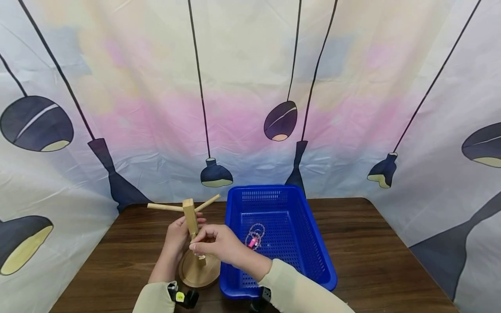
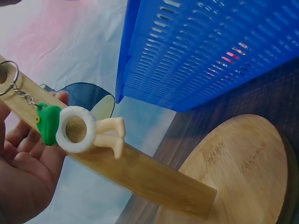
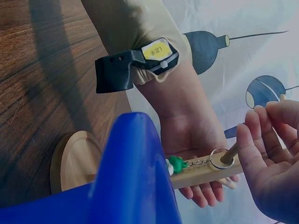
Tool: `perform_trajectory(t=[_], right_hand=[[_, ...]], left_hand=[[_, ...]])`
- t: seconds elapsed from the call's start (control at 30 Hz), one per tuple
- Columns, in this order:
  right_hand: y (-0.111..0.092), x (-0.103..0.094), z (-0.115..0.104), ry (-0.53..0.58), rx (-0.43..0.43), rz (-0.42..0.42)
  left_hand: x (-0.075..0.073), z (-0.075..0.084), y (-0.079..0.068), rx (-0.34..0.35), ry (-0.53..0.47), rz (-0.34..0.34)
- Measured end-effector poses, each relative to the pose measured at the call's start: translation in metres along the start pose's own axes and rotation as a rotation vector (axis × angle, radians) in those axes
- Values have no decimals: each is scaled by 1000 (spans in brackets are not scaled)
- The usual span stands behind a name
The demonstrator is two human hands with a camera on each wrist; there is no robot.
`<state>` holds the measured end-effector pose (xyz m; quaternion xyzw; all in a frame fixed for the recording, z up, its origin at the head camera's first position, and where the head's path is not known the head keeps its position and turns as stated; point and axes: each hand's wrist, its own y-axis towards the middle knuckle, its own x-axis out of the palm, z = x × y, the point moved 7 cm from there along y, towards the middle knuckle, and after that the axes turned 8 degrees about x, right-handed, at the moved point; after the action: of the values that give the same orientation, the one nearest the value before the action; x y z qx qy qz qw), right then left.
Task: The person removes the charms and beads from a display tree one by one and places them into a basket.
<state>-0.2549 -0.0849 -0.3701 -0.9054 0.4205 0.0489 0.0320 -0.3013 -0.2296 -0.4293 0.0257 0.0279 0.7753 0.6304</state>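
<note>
A wooden stand with a round base (image 1: 198,271), an upright post (image 1: 190,217) and several pegs stands before me. A keychain (image 2: 77,129) with a green head, white ring body and pale legs hangs down the post. Its metal split ring (image 3: 221,158) loops round a short peg (image 3: 230,153). My left hand (image 2: 35,161) holds the post from behind, its fingers (image 3: 201,193) showing past the far edge. My right hand (image 1: 219,244) is in front of the post, thumb and fingertips close together near the peg's end, apart from the ring.
A blue plastic basket (image 1: 313,243) stands right beside the stand, under my right forearm. Beaded bracelets (image 1: 257,229) and a pink item (image 1: 253,242) lie in it. The brown wooden table (image 1: 352,243) ends at a lamp-printed cloth (image 1: 250,65).
</note>
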Motion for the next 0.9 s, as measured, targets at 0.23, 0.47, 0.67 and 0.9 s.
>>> perform_trajectory(t=[0.23, 0.47, 0.67, 0.9], right_hand=[[1, 2, 0, 25, 4, -1], [0, 2, -3, 6, -8, 0], [1, 3, -4, 10, -26, -2], [0, 3, -2, 33, -11, -6]], left_hand=[[-18, 15, -15, 59, 45, 56], [-35, 49, -35, 328, -76, 99], [-38, 79, -49, 497, -219, 65], [-34, 95, -51, 486, -219, 127]])
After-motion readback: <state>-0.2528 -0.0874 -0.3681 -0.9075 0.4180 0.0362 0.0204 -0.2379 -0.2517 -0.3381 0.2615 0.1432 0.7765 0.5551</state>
